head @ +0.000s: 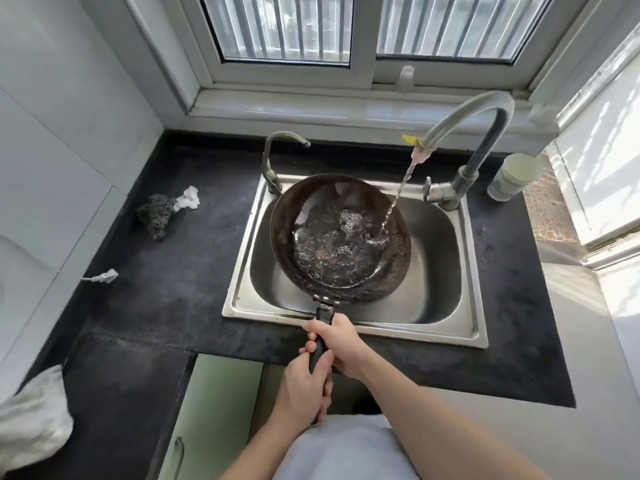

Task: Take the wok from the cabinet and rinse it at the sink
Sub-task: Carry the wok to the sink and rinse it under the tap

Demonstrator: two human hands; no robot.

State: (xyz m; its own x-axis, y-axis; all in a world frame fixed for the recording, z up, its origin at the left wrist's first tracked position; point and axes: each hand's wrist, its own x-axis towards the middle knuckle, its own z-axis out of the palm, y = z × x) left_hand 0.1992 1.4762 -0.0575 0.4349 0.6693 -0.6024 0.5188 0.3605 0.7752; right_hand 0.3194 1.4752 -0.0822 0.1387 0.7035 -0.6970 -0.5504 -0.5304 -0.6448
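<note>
Wok (341, 237) held over sink (446, 327), handle clenched by left hand (304, 386) and right hand (341, 344). Water received from tap (478, 133). Scourer (156, 214), cup (512, 176) on desk (166, 299). Handle end hidden.

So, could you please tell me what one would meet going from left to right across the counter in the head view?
Crumpled cloth → small scrap → scouring pad → small tap → wok in the sink → running faucet → white cup.

Brushed steel sink (446, 327), wok (287, 237) — dark, rough metal
</note>
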